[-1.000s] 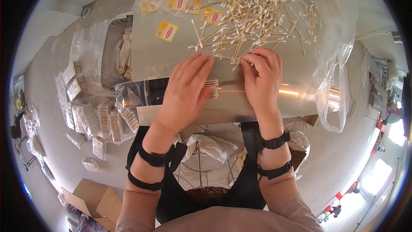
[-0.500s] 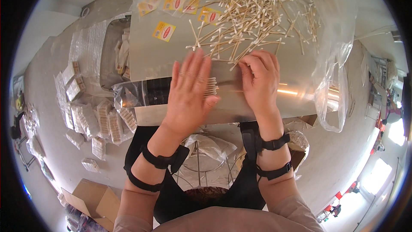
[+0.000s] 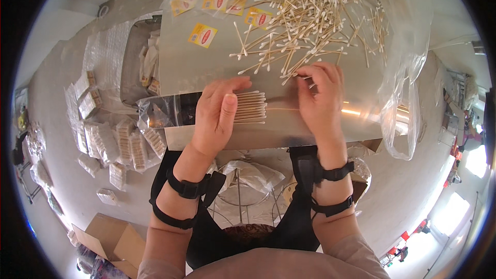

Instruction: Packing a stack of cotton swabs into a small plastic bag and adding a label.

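Note:
Over the front strip of the metal tabletop, my left hand point(image 3: 213, 116) is turned on edge, its fingers stretched out and thumb apart. Beside its palm lies a flat row of cotton swabs point(image 3: 250, 107), set side by side with white tips facing right; their left ends are hidden by the hand. My right hand point(image 3: 321, 95) is at the near edge of a loose heap of cotton swabs point(image 3: 310, 15). Its thumb and fingers are closed around a cotton swab point(image 3: 311, 86), of which only a white tip shows.
Yellow printed cards point(image 3: 202, 35) lie at the tabletop's far left, some under clear film. A clear plastic bag point(image 3: 408, 119) hangs over the right edge. To the left are a grey bin point(image 3: 139, 62) and packed swab bundles point(image 3: 124, 139). An open cardboard box point(image 3: 111, 240) stands lower left.
My left hand has drawn back toward me and rolled from palm-down onto its edge, uncovering more of the swab row. My right hand has shifted slightly right.

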Demonstrator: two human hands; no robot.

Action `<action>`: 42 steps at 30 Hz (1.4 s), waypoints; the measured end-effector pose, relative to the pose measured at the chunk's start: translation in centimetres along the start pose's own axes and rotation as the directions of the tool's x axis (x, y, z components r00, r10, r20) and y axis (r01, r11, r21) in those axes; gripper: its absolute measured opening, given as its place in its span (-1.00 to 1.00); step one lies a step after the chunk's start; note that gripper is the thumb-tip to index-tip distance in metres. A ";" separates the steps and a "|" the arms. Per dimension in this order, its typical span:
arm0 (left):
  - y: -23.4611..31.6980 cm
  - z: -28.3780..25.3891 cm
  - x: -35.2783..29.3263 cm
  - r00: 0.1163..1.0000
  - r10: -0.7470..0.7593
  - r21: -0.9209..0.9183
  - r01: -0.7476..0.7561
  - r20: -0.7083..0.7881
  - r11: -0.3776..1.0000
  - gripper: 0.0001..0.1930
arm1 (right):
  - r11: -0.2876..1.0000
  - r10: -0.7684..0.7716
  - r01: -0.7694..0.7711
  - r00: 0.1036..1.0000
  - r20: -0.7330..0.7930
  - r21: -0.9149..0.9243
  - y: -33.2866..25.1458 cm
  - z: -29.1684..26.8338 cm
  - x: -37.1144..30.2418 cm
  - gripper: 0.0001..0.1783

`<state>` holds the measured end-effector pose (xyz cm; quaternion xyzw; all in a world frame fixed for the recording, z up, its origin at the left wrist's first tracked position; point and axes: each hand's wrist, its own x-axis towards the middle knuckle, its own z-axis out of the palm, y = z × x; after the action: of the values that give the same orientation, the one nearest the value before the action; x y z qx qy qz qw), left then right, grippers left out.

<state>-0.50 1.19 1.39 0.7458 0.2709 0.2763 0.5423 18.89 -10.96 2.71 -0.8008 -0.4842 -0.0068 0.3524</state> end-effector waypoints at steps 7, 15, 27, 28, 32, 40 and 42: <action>-0.1 0.0 -0.2 0.996 -0.017 0.002 0.017 0.089 1.000 -0.45 | 0.990 0.064 -0.053 0.995 0.081 -0.130 2.3 -2.9 -0.2 -0.75; -0.5 0.8 -0.2 0.996 -0.060 -0.322 0.037 -0.062 0.946 -0.46 | 0.990 -0.087 0.101 0.987 0.137 -0.096 0.7 -0.8 -0.3 -0.80; -1.3 0.3 0.1 0.995 -0.020 -0.450 -0.027 -0.100 0.893 -0.36 | 0.985 -0.118 0.109 0.991 0.069 0.132 -1.8 2.7 -0.6 -0.71; -1.2 0.4 0.2 0.996 -0.028 -0.473 -0.016 -0.086 0.881 -0.36 | 0.998 -0.036 0.034 0.998 0.051 0.049 -0.6 1.4 -0.4 -0.71; -0.9 1.0 0.2 0.997 -0.053 -0.511 0.015 -0.061 0.860 -0.35 | 0.982 0.042 -0.044 0.999 -0.013 -0.186 2.5 -2.3 0.0 -0.74; -0.9 1.1 0.3 0.997 -0.042 -0.522 0.002 -0.065 0.853 -0.32 | 0.986 -0.152 0.157 0.984 0.089 -0.053 -0.5 0.9 0.0 -0.79; -0.9 1.1 0.2 0.997 -0.053 -0.518 0.013 -0.063 0.855 -0.32 | 0.985 -0.159 0.164 0.982 0.104 -0.043 -1.7 2.1 0.2 -0.79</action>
<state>0.32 0.82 0.27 0.5573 0.2197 0.3571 0.7167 16.93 -9.15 2.17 -0.7670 -0.5643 -0.0077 0.3053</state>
